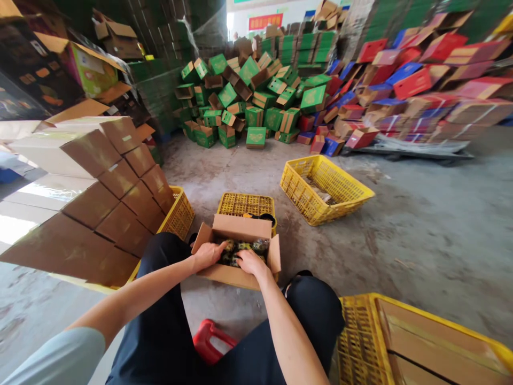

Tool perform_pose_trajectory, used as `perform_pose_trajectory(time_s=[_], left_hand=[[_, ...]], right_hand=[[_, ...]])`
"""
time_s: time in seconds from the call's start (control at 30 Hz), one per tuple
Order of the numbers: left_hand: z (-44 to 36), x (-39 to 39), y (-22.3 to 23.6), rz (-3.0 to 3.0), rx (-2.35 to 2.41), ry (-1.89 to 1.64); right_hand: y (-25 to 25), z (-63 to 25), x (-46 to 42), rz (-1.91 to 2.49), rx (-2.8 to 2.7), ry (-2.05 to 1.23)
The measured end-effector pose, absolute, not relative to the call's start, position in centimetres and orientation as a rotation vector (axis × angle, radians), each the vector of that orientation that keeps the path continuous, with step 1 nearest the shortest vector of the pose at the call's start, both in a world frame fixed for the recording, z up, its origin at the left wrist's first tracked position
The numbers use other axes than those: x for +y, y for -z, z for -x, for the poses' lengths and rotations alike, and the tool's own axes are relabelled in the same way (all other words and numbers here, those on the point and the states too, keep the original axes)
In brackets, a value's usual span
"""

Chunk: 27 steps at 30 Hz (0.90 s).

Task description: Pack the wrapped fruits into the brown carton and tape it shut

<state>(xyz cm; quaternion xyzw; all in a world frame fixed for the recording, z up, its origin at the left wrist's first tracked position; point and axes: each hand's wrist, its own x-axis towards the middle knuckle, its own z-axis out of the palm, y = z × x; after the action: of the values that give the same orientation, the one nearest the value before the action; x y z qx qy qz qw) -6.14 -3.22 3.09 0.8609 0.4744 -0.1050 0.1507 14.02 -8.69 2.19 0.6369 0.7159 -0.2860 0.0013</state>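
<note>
Your open carton (236,275) stands over the near part of a yellow crate (246,203), whose far edge and far corners show beyond it. Inside lie dark green and yellowish bundles (260,246), some under shiny clear wrap. Your left hand (208,255) reaches over the carton's left end, fingers partly bent onto the bundles; your right hand (250,262) presses in near the middle, fingers loosely curled. With the fingertips partly hidden, you cannot tell whether either grip has hold of a bundle or merely touches it.

As a judgement, you have the filling well along: the bundles seem to reach across the carton, though your hands hide some of them. The closing is left, since the far flap (242,227) stands up and the end flaps splay outward. Cartons stacked to your left (120,176) and cartons in the right-hand crate (436,342) look shut, so those seem finished.
</note>
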Motion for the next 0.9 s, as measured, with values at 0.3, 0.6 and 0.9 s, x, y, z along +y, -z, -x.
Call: perform_pose_trajectory(time_s=[0.3,0.6,0.9], left_hand=[[3.1,-0.5,-2.3,-2.362,1.395,0.518],[3.5,-1.9,-1.4,-2.343,1.496,0.513],[5.2,-2.7,-1.8,-2.313,1.434,0.382]], right_hand=[[-2.2,-13.7,-8.8,-1.938,2.25,0.856],[-2.2,-13.2,-8.3,-2.14,2.345,0.771],[-1.6,-10.8,-5.5,-2.351,2.323,0.793]])
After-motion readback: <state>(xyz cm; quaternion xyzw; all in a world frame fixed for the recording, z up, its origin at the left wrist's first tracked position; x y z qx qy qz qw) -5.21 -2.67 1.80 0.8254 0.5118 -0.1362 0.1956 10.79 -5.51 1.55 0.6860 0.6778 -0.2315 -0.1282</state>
